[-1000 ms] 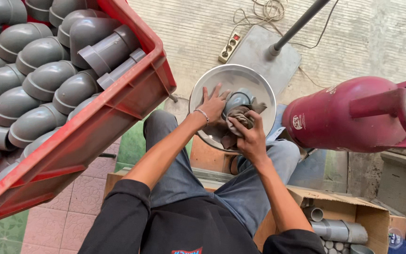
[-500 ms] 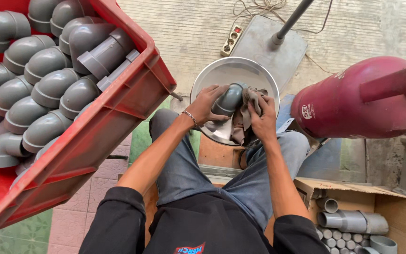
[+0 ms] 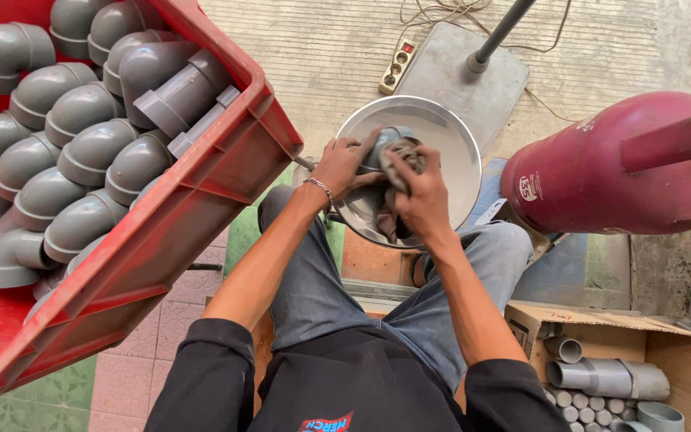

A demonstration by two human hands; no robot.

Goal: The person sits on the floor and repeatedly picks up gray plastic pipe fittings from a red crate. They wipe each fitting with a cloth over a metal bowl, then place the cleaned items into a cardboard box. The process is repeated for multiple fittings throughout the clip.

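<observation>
Head view: left hand grips a grey pipe fitting; right hand pinches a rag against it

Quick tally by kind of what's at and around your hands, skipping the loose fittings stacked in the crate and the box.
Grey pipe fitting in left hand: 1
Cloth in right hand: 1
Metal bowl: 1
Red crate: 1
Maroon gas cylinder: 1
Power strip: 1
Stand base: 1
Cardboard box: 1
Total: 8
</observation>
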